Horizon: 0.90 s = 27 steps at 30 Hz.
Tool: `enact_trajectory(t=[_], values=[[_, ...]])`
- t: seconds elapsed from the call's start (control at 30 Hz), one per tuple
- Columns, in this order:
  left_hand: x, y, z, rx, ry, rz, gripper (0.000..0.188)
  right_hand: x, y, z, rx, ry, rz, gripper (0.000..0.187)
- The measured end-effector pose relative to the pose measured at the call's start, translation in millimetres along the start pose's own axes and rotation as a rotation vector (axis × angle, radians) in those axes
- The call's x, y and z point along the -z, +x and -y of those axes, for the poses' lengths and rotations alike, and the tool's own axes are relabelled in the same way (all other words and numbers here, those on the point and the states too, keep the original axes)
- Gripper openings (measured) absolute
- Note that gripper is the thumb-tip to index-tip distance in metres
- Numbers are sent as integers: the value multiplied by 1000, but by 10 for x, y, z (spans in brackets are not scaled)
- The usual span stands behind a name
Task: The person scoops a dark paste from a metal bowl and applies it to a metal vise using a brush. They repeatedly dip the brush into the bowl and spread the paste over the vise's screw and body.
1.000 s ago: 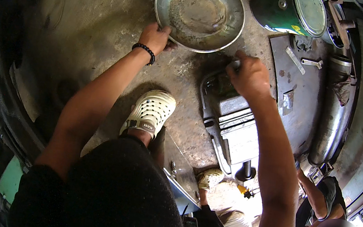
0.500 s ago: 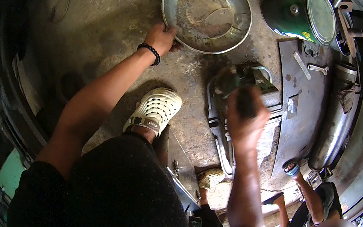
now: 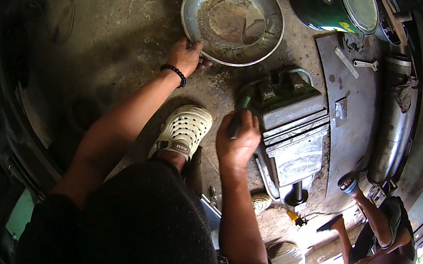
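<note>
My left hand (image 3: 185,56), with a black bead bracelet at the wrist, is closed on the near rim of a round, shallow metal basin (image 3: 274,30). The basin's inside bottom is brownish and stained. In my right hand (image 3: 240,141) is a short tool (image 3: 235,126) with a dark grip and a greenish part above the fist; its kind cannot be made out. That fist is just left of a heavy green-and-grey metal vise (image 3: 290,108) on the floor, below and right of the basin.
A green drum (image 3: 331,11) is at the far right. Beside the vise lies a metal sheet (image 3: 347,145) with a wrench (image 3: 366,64) and a flat bar (image 3: 346,63). A long metal cylinder (image 3: 387,140) is beyond. Another person (image 3: 390,227) sits at lower right. My pale clog (image 3: 186,128) is between my arms.
My right hand has moved left and down with the tool, uncovering the vise. The basin and my left hand appear slightly shifted as the view moved; the left hand keeps its hold.
</note>
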State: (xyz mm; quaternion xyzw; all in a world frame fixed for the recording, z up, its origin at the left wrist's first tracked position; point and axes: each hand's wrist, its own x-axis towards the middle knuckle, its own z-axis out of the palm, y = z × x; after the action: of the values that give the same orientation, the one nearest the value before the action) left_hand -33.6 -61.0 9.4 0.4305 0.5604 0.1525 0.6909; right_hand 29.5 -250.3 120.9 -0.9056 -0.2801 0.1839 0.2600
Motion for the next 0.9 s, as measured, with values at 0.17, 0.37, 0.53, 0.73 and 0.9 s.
enact_trajectory(t=[0.17,0.37,0.53,0.73,0.9], values=[[-3,34,14,-14,-42,14,25,36,87,-117,111,93,-100,13],[123,159,143,-64,182,3,30,220,298,12,63,111,-6,12],[282,374,174,-217,448,-109,49,355,907,-244,193,62,181,23],[419,336,-27,-76,253,-26,37,410,1783,-44,193,-383,172,48],[381,198,-162,15,64,17,28,395,2076,18,164,-556,210,48]])
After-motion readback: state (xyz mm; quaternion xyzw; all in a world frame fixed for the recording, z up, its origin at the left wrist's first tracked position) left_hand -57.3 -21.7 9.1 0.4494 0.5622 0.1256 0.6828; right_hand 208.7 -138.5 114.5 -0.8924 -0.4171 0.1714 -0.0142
